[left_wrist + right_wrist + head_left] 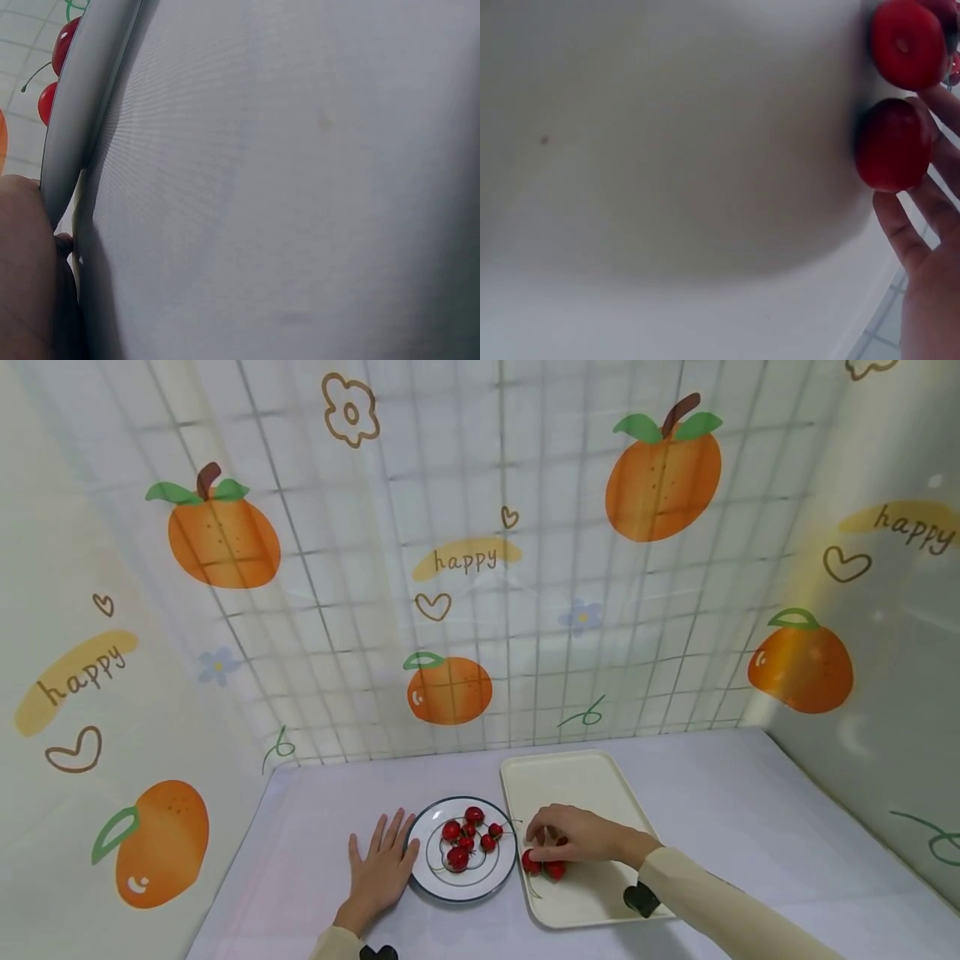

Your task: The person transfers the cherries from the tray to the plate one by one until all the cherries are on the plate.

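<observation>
A white plate with a dark rim (pixel 438 893) holds several red cherries (pixel 459 857). My left hand (pixel 384 856) lies flat on the table, fingers straight, its thumb side against the plate's left rim (pixel 82 112). In the left wrist view, two cherries (pixel 66 41) peek over that rim. My right hand (pixel 546 842) hovers low over the left edge of a cream tray (pixel 570 777), fingers curled. Two cherries (pixel 542 865) lie on the tray just under it. In the right wrist view my fingers (pixel 900 225) close around one cherry (pixel 892 144), and another cherry (pixel 907 43) sits beside it.
The table (pixel 720 793) is covered with a pale cloth. Sheets printed with oranges and "happy" (pixel 465 560) wall it in at the back and both sides. The tray stands directly right of the plate, nearly touching it.
</observation>
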A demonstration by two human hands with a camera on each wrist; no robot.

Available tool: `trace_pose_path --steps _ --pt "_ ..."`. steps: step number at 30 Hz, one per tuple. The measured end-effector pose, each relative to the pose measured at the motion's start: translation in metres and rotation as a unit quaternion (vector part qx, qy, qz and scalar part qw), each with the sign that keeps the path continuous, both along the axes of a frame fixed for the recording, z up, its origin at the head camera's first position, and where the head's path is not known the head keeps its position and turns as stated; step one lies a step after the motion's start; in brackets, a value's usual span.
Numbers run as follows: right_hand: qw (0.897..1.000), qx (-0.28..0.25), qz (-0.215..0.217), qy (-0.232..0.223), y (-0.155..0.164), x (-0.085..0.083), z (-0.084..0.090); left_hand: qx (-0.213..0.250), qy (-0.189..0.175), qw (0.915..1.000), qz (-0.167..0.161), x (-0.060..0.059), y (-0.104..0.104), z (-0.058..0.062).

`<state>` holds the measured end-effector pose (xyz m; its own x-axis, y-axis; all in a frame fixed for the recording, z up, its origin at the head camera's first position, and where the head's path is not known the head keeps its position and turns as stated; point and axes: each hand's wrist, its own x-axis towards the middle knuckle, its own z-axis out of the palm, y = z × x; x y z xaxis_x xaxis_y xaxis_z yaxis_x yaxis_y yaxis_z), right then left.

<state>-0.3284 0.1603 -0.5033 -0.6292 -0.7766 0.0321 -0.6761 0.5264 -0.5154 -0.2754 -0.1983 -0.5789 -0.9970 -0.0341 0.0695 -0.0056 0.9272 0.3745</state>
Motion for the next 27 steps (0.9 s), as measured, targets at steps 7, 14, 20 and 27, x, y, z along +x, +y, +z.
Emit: trace_pose_path --steps 7,14,20,27 --pt "0.999 0.034 -0.006 -0.015 -0.0027 -0.0007 0.0011 0.003 -0.011 0.9999 0.0 0.0005 0.0003 0.005" --pt "0.999 0.045 -0.012 -0.025 -0.0034 -0.0012 0.0024 -0.005 -0.025 0.9997 0.007 0.0002 0.0008 0.0034" --pt "0.999 0.009 -0.026 -0.02 0.0003 -0.0031 0.0025 -0.001 -0.009 1.0 0.002 -0.0021 -0.001 -0.0008" --pt "0.997 -0.019 -0.072 0.006 0.0012 -0.009 0.0014 -0.006 0.002 1.0 -0.001 -0.0039 -0.0023 -0.0028"
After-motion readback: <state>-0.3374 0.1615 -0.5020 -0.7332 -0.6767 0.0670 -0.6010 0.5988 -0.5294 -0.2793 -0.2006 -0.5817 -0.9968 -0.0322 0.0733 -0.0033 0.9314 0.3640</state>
